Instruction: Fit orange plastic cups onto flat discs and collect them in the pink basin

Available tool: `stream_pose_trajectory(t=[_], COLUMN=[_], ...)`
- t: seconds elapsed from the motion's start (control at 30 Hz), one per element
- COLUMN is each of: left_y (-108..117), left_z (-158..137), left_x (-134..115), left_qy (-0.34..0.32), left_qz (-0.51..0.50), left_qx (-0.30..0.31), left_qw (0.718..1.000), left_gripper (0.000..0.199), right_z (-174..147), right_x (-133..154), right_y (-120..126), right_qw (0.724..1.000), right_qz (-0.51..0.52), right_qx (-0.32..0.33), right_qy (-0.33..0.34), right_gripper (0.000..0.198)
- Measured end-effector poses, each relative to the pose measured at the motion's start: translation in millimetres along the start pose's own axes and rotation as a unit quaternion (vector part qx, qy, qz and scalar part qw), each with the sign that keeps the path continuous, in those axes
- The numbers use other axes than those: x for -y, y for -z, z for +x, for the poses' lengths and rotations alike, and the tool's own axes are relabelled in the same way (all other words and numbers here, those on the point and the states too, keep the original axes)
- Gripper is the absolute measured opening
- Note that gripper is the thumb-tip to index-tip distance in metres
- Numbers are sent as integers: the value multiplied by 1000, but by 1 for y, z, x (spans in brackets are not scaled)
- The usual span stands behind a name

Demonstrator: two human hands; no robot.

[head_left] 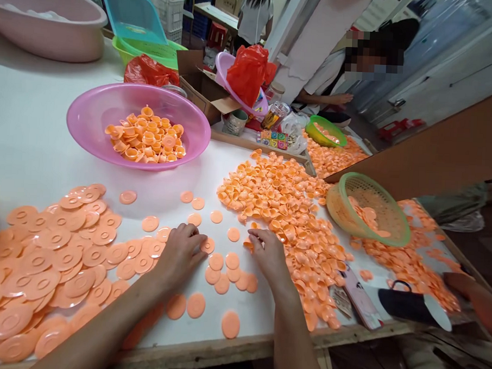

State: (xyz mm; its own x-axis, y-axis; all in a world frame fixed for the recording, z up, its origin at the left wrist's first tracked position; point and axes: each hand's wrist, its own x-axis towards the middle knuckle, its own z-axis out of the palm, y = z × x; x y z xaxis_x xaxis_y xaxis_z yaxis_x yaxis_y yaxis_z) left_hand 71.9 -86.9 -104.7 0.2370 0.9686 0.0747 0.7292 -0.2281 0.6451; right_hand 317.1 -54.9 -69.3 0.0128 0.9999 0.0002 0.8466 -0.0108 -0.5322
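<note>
My left hand is over the white tabletop, thumb and fingers closed on the edge of a small orange plastic saucer. To its right, my right hand pinches a small orange toy cup between thumb and fingertips. Several loose saucers lie flat between and below the hands. A spread of overlapping saucers covers the table's left side. Right of my right hand is a large heap of orange toy cups. Beyond the hands, a pink basin holds cups joined to saucers.
A green colander with saucers stands at right, near a phone and a dark face mask. At the back are a cardboard box, a red bag and a large pale basin. A co-worker's hand shows far right.
</note>
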Motion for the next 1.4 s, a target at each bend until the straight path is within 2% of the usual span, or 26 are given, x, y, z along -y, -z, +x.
stream_pose_trajectory(t=[0.13,0.2,0.3,0.4,0.5,0.63,0.77,0.83,0.93,1.03,1.2,1.4], left_y=[-1,-1,0,1,-1,-5,0,6,14,14,8,4], left_z=[-1,-1,-2,-2,-1,-1,1,4,11,17,17,10], left_x=[1,1,2,3,4,4,3,0,-6,-13,-15,-12], left_qy=[-6,-7,-8,-5,2,8,18,49,140,216,224,250], left_qz=[-9,-12,-13,-17,-24,-28,-51,-105,-203,-244,-289,-350], left_qx=[-15,-15,-11,-12,-18,-25,-8,13,33,44,37,35], left_qw=[1000,1000,1000,1000,1000,999,999,993,968,944,930,902], left_gripper=[13,13,13,12,12,12,9,11,13,12,16,20], right_z=[-10,-12,-11,-9,-9,-9,-8,-8,-9,-8,-10,-18], right_x=[-1,-4,-7,5,33,64,71,70,71,75,78,93], right_y=[4,2,-6,-15,-28,-51,-62,-61,-58,-55,-58,-63], right_qw=[998,996,997,997,988,971,965,967,971,977,988,994], right_qz=[-33,-56,-49,31,151,209,217,212,196,164,105,-78], right_qx=[36,34,-22,-74,-10,106,120,121,123,121,111,79], right_qy=[43,58,47,15,-17,-50,-81,-77,-63,-55,-26,2], right_gripper=[32,34,30,22,14,8,10,11,11,13,17,14])
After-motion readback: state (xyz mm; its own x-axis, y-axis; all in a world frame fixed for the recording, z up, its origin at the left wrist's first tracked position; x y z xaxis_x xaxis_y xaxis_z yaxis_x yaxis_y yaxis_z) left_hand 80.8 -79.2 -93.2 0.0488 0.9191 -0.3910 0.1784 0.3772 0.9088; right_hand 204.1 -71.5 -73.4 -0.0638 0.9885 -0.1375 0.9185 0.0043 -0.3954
